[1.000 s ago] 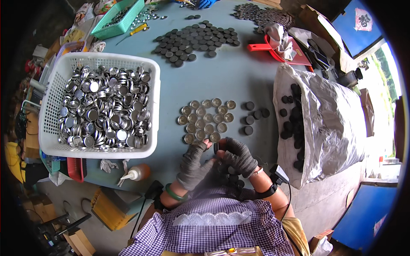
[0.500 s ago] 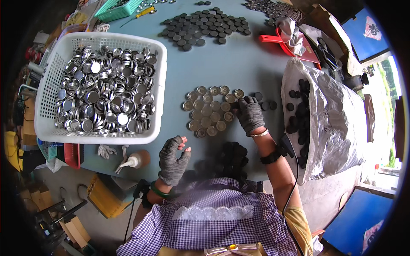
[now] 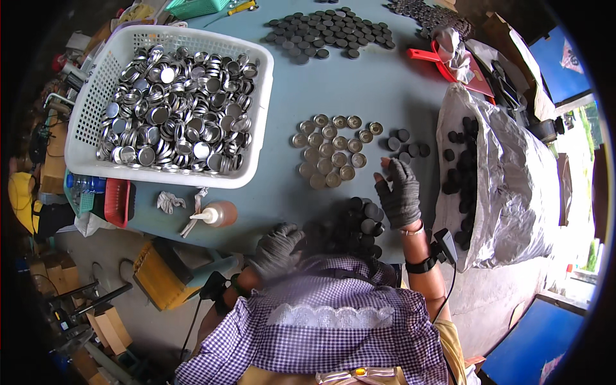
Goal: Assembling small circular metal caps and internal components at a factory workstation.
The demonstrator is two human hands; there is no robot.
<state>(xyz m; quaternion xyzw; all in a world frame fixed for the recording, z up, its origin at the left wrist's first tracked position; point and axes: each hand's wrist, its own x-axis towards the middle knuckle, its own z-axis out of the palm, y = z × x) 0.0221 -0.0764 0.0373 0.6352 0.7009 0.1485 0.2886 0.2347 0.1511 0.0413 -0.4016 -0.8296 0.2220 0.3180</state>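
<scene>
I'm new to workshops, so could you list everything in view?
Broad table: one, grey, centre
Perforated plastic basket: one, white, left
Round metal caps: many, silver, inside basket
Shallow metal cups: about twenty, silvery, centre
Round discs: many, black, table and sack
Crinkled plastic sack: one, whitish, right
Plastic dustpan: one, red, far right
Nozzled squeeze bottle: one, brownish, near left
Plastic bin: one, red, left edge
Background clutter: uncounted, mixed, around
Gloved left hand: one, grey, near edge
Gloved right hand: one, grey, beside discs

Single view: left fisheye of head-worn pair, upright. Looks down and forward from above wearer's checked clothing (image 3: pixel 359 346), over worktop (image 3: pixel 359 83). Left hand (image 3: pixel 277 249), right hand (image 3: pixel 402 192) below centre; wide sweep takes in floor (image 3: pixel 151 321).
</scene>
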